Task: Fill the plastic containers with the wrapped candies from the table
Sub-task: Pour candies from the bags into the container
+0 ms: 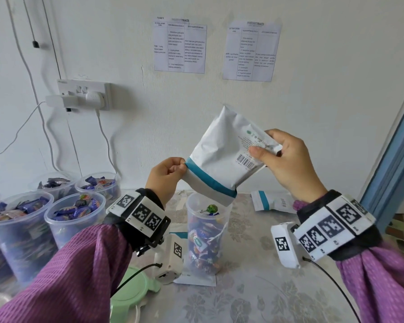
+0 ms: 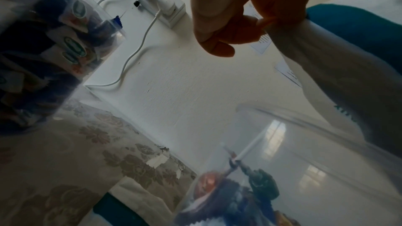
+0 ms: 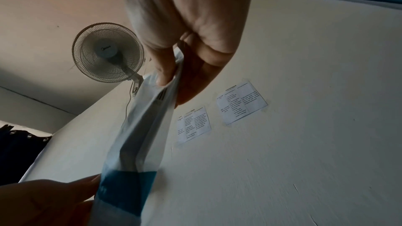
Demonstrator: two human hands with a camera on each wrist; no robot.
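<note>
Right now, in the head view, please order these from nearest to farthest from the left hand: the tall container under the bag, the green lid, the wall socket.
From the left hand:
1. Tall container, just right, below the white bag.
2. Wall socket, up left on the wall.
3. Green lid, bottom edge of the table.

Count of items on and above the table

Plastic containers [image 1: 205, 231] holding wrapped candies [image 1: 200, 241]: five fully seen, a sixth partly cut off at the left edge; white pouches with teal band: three, one held up [image 1: 222, 157], one flat at the right [image 1: 269, 202], one under the middle container [image 1: 196, 279]; green lid [image 1: 131, 290]: one; wall sheets [image 1: 180, 45]: two; hands: two, left hand [image 1: 166, 178] and right hand [image 1: 292, 164]
</note>
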